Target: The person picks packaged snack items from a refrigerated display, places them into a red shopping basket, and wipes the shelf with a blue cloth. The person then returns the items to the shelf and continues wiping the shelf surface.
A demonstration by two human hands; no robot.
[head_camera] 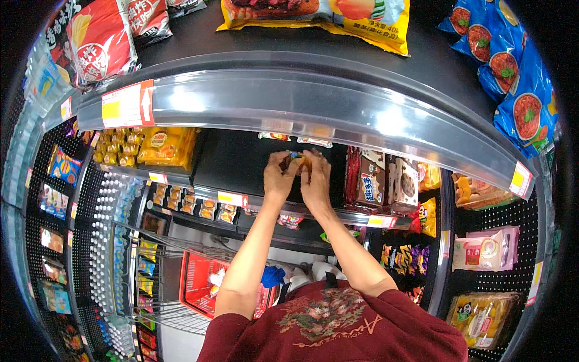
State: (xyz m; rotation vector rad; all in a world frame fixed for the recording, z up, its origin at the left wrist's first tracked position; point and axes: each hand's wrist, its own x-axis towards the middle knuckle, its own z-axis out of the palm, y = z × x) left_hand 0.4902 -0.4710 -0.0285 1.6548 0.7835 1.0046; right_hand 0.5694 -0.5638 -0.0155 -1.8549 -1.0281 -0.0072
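Observation:
Both hands are together over the bare black part of a store shelf (230,167). A small packaged item (296,156), yellowish with a bit of blue, sits between the fingertips. My left hand (277,176) grips it from the left and my right hand (316,176) from the right. Fingers hide most of the item, so its kind is unclear. Just beyond them, two small white-and-red wrapped snacks, the left one (274,136) and the right one (315,142), lie partly under the upper shelf's edge.
A clear-fronted upper shelf edge (271,97) crosses above the hands. Boxed chocolate snacks (372,181) stand on the right, a yellow pack (167,147) on the left. Below are a wire shopping cart (158,289) and a red basket (193,276). Bagged snacks (486,253) line the right-hand shelves.

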